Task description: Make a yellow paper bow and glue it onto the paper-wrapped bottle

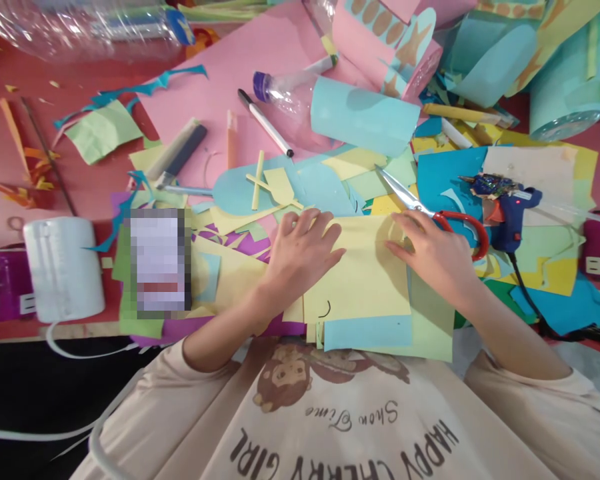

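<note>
My left hand lies with fingers spread over the left part of a pale yellow sheet of paper, near its top edge. A short curved black line is drawn near the sheet's lower left corner. At the right edge of the sheet is my right hand, its thumb and fingers apart. Red-handled scissors lie right beside and partly behind that hand, blades pointing up and left. A light blue strip sits along the sheet's lower edge, and a light green sheet shows underneath at right.
A blue glue gun with a lit red light lies at right, its cable running down. A bottle wrapped in blue paper, a marker and paper scraps fill the far side. At left are a phone and white power strip.
</note>
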Demonstrator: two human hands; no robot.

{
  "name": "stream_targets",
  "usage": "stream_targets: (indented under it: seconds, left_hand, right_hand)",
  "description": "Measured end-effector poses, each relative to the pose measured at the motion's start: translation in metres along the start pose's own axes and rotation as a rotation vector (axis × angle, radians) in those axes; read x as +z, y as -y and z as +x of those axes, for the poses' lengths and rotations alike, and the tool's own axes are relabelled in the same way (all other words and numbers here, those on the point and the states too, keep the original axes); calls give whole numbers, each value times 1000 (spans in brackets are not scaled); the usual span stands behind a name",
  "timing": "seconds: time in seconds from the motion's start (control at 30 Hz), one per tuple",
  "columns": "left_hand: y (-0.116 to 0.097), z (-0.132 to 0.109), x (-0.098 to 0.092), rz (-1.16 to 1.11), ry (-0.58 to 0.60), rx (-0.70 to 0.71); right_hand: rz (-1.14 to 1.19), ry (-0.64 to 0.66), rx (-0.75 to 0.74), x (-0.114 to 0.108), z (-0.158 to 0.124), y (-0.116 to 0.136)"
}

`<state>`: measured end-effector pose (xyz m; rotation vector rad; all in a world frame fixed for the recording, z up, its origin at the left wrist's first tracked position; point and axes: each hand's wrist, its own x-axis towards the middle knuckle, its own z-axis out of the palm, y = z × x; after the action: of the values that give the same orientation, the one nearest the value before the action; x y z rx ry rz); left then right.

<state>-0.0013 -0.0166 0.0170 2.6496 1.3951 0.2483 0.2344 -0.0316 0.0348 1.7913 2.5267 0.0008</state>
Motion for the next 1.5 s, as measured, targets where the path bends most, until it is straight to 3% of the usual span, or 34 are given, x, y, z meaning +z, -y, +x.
stream_targets:
  seconds: [0.13, 0.27, 0.4, 0.6, 0.73, 0.93, 1.1, 1.17, 1.33, 1.43, 1.5]
  left_hand:
    - [-1, 21, 0, 15, 60, 66]
    - [0, 31, 2, 14, 49, 106]
    - [6, 32, 5, -35, 34, 166]
    - [11, 30, 1, -165, 125, 173]
    - [13, 29, -5, -390, 128, 33]
    - [30, 33, -3, -919, -44, -360]
    - [39, 38, 4, -1401, -292, -538]
    - [40, 39, 6, -1563, -339, -605]
    - [35, 38, 6, -1754, -259, -685]
    - [31, 36, 3, -1806, -170, -648]
    - [30, 35, 2, -1845, -196, -632]
  right_hand:
    - [111, -72, 43, 1, 3, -3]
    - [558, -123, 92, 1, 6, -9]
    - [999, -126, 258, -1, 8, -14]
    - [1305, -221, 349, 0, 12, -22]
    - [1300, -307, 297, -2, 13, -21]
    - [1167, -462, 217, 1, 6, -19]
    - [888, -502, 117, 1, -7, -14]
    - [801, -515, 101, -1, -12, -11]
    - [698, -428, 69, -1, -20, -10]
    - [665, -359, 72, 2, -21, -13]
    - [625, -319, 83, 2, -22, -16]
